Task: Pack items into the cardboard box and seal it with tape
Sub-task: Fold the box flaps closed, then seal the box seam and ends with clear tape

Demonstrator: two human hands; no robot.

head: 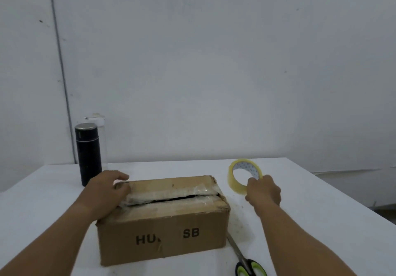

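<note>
A brown cardboard box (165, 230) stands in the middle of the white table, its top flaps folded down with a narrow dark gap between them and old clear tape along the seam. My left hand (107, 190) rests flat on the left end of the flaps, fingers spread. To the right of the box, my right hand (263, 190) grips a roll of clear yellowish tape (234, 181), held upright on its edge just above or on the table. What lies inside the box is hidden.
A black flask (88, 153) stands at the back left with a clear container behind it. Scissors (248, 265) with green-black handles lie at the box's front right. The white table (310, 222) ends at the right; a grey wall rises behind.
</note>
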